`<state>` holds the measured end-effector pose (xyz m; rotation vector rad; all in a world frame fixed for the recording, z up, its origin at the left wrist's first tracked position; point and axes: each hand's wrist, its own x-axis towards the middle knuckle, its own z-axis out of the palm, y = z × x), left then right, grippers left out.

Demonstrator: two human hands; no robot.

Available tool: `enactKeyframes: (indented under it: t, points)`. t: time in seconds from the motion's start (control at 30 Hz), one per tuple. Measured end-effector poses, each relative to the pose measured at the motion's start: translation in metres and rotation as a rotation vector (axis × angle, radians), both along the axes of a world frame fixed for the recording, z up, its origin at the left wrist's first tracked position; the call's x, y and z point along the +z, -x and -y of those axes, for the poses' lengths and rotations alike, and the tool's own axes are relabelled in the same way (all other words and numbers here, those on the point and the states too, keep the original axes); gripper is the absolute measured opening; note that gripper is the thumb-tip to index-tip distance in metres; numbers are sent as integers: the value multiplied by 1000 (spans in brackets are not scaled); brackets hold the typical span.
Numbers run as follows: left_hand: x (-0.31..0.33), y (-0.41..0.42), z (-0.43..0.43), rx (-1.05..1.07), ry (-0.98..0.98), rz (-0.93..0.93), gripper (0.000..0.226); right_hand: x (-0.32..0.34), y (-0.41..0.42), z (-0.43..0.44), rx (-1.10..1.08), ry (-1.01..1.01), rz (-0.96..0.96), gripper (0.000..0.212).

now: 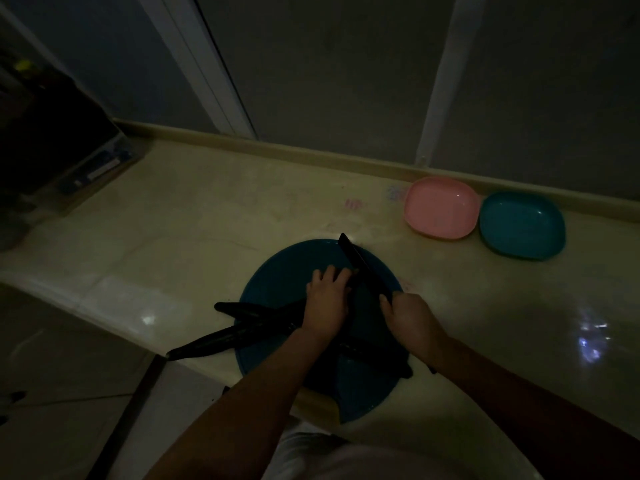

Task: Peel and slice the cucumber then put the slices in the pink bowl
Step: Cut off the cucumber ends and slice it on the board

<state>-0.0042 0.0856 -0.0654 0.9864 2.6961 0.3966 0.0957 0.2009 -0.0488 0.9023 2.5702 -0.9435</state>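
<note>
**A:** Dim room, and a glossy cream stone tabletop [207,209] set against grey panels [346,64] in pale frames. What lies on the round blue cutting board [277,282]?

**B:** A long, dark-skinned cucumber [249,308]. It lies across the board's left side, and its outer end pokes past the board's left rim. The skin looks unpeeled. The light is too low to make out any slices.

**A:** Who has it?

**B:** The left hand [327,299], over the board's middle. Its fingers curl down onto the cucumber's inner end, so the grip is closed on it.

**A:** And the other?

**B:** The right hand [412,323], at the board's right edge, has its grip wrapped tight round the handle of a dark-bladed kitchen knife [360,265]. The blade slants toward the board's far rim, just beside the left fingertips, and its tip reaches past that rim.

**A:** Anything else there?

**B:** A second dark cucumber [225,339] crosses the board's near-left rim. A third dark length [377,360] lies on the board's near-right part, under the right forearm.

**A:** The bowl?

**B:** A shallow pink plastic bowl [441,207] sits beyond the board to its far right, well apart. Just beside it, farther right, is a teal bowl [521,225] of the same shape.
</note>
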Motion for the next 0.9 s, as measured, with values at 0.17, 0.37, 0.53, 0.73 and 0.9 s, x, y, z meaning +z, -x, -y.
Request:
enactKeyframes:
  t: [0.17, 0.37, 0.53, 0.73, 0.9]
  points:
    - [-1, 0, 1, -3, 4, -7, 36, 2, -4, -2, -9, 22, 18, 44]
    - [0, 0, 1, -8, -16, -10, 35, 10, -4, -1, -16, 43, -52, 45]
    - [-2, 0, 1, 0, -17, -16, 33, 12, -4, 0, -43, 92, -67, 46]
    - [-2, -1, 1, -8, -40, -29, 33, 13, -4, -1, -58, 121, -47, 46]
    - [-2, 0, 1, 4, -47, -27, 34, 15, -4, -1, -42, 106, -41, 46]
